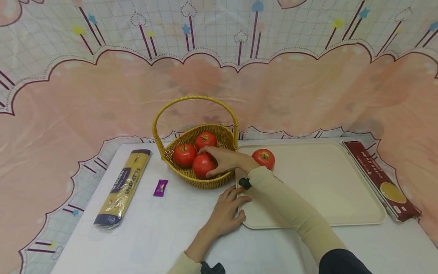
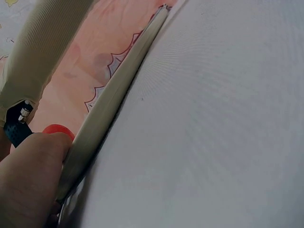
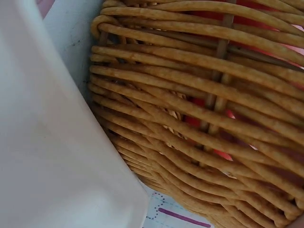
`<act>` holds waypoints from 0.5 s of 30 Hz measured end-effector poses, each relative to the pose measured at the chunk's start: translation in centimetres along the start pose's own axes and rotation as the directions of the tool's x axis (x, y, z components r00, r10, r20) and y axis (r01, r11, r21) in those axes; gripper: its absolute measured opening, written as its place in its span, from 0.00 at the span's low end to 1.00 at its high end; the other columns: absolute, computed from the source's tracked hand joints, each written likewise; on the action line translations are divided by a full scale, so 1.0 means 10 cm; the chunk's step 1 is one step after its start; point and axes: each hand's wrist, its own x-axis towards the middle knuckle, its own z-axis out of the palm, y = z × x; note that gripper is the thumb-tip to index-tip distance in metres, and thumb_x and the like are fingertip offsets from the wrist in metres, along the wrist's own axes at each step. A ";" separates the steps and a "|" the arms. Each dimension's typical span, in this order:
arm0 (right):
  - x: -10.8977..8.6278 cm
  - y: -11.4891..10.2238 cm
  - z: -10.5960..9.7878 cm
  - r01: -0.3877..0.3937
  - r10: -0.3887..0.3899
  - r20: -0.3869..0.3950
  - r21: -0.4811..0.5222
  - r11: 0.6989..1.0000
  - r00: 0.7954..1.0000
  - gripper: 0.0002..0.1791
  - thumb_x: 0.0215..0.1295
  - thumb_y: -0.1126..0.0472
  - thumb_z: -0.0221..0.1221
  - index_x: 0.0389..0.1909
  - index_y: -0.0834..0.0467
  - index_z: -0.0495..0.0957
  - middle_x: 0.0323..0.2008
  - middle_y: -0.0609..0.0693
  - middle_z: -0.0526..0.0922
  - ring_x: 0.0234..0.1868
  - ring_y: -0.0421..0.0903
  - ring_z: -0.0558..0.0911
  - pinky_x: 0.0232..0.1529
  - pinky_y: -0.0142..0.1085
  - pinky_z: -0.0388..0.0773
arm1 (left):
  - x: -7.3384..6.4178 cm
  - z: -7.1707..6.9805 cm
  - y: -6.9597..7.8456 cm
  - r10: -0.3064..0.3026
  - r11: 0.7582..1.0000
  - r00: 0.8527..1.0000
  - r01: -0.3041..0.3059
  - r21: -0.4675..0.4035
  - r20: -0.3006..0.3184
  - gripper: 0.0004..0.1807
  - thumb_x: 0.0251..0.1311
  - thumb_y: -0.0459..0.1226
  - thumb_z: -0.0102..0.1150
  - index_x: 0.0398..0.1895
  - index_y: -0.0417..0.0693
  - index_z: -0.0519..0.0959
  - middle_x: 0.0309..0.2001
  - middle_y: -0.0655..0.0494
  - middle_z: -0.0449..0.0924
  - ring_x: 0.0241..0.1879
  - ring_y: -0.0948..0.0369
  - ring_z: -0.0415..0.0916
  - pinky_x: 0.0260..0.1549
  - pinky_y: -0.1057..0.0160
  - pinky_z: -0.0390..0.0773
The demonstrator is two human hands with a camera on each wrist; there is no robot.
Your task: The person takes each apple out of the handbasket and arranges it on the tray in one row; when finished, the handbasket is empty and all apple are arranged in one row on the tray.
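Note:
My right hand (image 1: pixel 227 160) reaches over the rim of a yellow wicker basket (image 1: pixel 205 184), thumb and fingers round a red apple (image 1: pixel 202 166). Two more apples lie in the basket, one at the left (image 1: pixel 184 155) and one at the back (image 1: pixel 206 140). On the cream tray (image 1: pixel 318 182), a single apple (image 1: pixel 264 158) sits near the back left corner. My left hand (image 1: pixel 224 215) holds the tray's left edge; its lower fingers are mostly hidden in the left wrist view. Seen from the right wrist, the basket's woven side (image 3: pixel 190 104) is close beside the tray (image 3: pixel 61 142).
A yellow spaghetti pack (image 1: pixel 124 186) lies on the white table (image 1: pixel 143 243) at the left. Between it and the basket is a small purple wrapped sweet (image 1: pixel 160 188). A dark red spaghetti pack (image 1: pixel 381 179) lies along the tray's right edge. The basket's tall handle (image 1: pixel 196 97) arches above it.

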 end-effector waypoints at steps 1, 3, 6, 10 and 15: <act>0.00 0.00 0.00 0.008 -0.008 -0.006 0.001 1.000 1.000 0.39 0.52 0.41 0.64 0.63 0.43 0.58 0.63 0.45 0.67 0.63 0.47 0.69 0.64 0.48 0.67 | 0.00 0.00 0.00 0.000 1.000 1.000 0.000 0.001 0.000 0.21 0.52 0.40 0.52 0.52 0.62 0.76 0.63 0.56 0.69 0.67 0.52 0.59 0.59 0.49 0.64; 0.00 0.01 0.01 0.023 -0.022 -0.016 0.010 1.000 1.000 0.39 0.52 0.42 0.64 0.62 0.44 0.58 0.63 0.46 0.66 0.63 0.47 0.69 0.63 0.47 0.68 | 0.00 0.00 0.00 -0.003 1.000 1.000 0.003 -0.001 0.002 0.21 0.52 0.40 0.52 0.52 0.62 0.76 0.63 0.56 0.68 0.67 0.52 0.58 0.60 0.49 0.64; -0.01 0.01 0.01 0.036 -0.035 -0.023 0.016 0.999 0.999 0.39 0.52 0.42 0.64 0.62 0.44 0.57 0.62 0.46 0.66 0.62 0.46 0.70 0.62 0.47 0.69 | 0.00 0.00 0.00 -0.006 1.000 1.000 0.006 0.000 0.002 0.21 0.53 0.40 0.52 0.52 0.63 0.76 0.62 0.56 0.69 0.67 0.53 0.58 0.59 0.49 0.64; -0.03 0.01 0.02 0.038 -0.037 -0.026 0.039 0.999 0.999 0.39 0.52 0.43 0.64 0.63 0.45 0.57 0.62 0.46 0.66 0.62 0.46 0.69 0.62 0.47 0.69 | -0.01 0.01 0.00 -0.013 1.000 1.000 0.013 0.000 0.011 0.21 0.53 0.40 0.52 0.53 0.63 0.76 0.62 0.56 0.69 0.68 0.53 0.58 0.60 0.49 0.65; -0.05 -0.01 0.02 0.037 -0.034 -0.056 0.058 0.998 0.998 0.39 0.52 0.43 0.64 0.64 0.45 0.58 0.63 0.45 0.65 0.62 0.46 0.69 0.62 0.47 0.68 | 0.00 -0.01 0.01 -0.013 1.000 1.000 0.013 0.002 0.012 0.21 0.53 0.40 0.51 0.52 0.63 0.76 0.61 0.55 0.69 0.67 0.52 0.58 0.60 0.48 0.64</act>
